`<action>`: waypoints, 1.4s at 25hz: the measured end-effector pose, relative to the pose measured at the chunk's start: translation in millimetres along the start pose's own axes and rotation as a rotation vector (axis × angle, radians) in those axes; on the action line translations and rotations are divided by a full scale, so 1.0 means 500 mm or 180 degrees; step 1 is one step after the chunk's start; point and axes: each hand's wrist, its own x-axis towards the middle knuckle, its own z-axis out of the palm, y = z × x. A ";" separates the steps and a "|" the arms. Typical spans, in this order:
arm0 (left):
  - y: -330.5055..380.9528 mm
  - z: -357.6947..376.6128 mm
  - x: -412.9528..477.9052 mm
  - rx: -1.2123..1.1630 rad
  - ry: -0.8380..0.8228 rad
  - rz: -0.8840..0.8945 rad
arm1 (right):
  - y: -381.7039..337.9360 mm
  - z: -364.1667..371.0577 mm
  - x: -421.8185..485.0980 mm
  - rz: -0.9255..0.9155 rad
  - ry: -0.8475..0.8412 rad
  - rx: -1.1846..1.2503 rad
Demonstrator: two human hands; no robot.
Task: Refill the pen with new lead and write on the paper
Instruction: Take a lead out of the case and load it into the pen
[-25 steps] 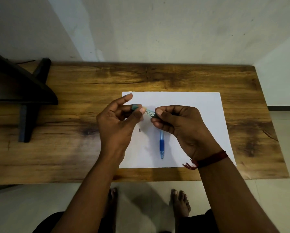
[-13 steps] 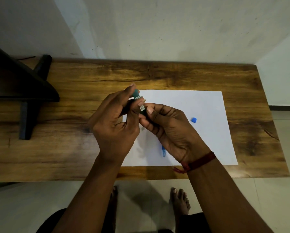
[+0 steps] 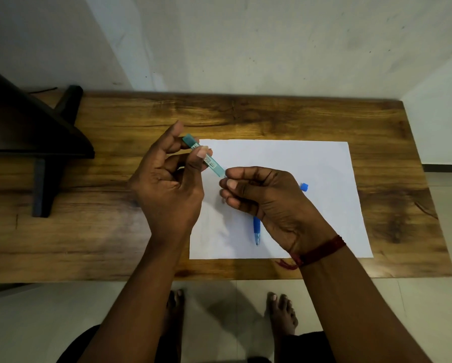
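Teal lead case (image 3: 204, 159) pinched in left hand (image 3: 167, 184), right hand (image 3: 266, 197) at its end.

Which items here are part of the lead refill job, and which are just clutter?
In the job:
- teal lead case, held in the left hand
- right hand, fingers pinched at the case's lower end
- blue pen lying on the paper
- small blue cap on the paper

Just lying about:
- dark stand at the table's left end
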 end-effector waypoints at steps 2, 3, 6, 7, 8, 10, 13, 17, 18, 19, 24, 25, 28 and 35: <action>0.003 0.002 0.001 -0.0028 0.0068 -0.0098 | -0.008 -0.008 -0.004 -0.0128 0.0152 -0.0438; 0.003 0.004 0.000 -0.0087 0.0106 -0.0192 | -0.013 -0.014 -0.007 -0.0222 0.0248 -0.0634; 0.002 0.020 -0.007 -0.0516 0.0213 -0.0720 | -0.024 -0.040 -0.019 -0.0507 0.0616 -0.0975; 0.003 0.029 -0.014 -0.0597 0.0197 -0.0843 | -0.026 -0.051 -0.024 -0.0566 0.0731 -0.1046; 0.005 0.038 -0.023 -0.0548 0.0170 -0.0890 | -0.028 -0.061 -0.028 -0.0591 0.0822 -0.1089; 0.012 0.057 -0.043 -0.0415 0.0066 -0.0945 | -0.030 -0.078 -0.039 -0.0575 0.0928 -0.1078; 0.019 0.077 -0.066 -0.0478 -0.0015 -0.1080 | -0.032 -0.102 -0.054 -0.0571 0.0983 -0.0924; 0.022 0.098 -0.091 -0.0404 -0.0075 -0.1252 | -0.038 -0.138 -0.068 -0.0667 0.1061 -0.0601; 0.024 0.105 -0.100 -0.0365 -0.0153 -0.1282 | -0.039 -0.144 -0.068 -0.0668 0.1063 -0.0493; 0.027 0.112 -0.111 -0.0317 -0.0239 -0.1308 | -0.039 -0.148 -0.068 -0.0654 0.1047 -0.0387; 0.037 0.137 -0.139 -0.0176 -0.0411 -0.1399 | -0.035 -0.153 -0.063 -0.0582 0.1040 -0.0236; 0.038 0.138 -0.137 -0.0249 -0.0444 -0.1400 | -0.036 -0.156 -0.061 -0.0633 0.1130 -0.0373; 0.039 0.139 -0.124 -0.0308 -0.0485 -0.1394 | -0.038 -0.164 -0.055 -0.0954 0.1677 -0.1415; -0.007 0.089 -0.065 -0.0066 0.0151 -0.1215 | 0.018 -0.074 -0.049 -0.1927 0.2297 -0.3478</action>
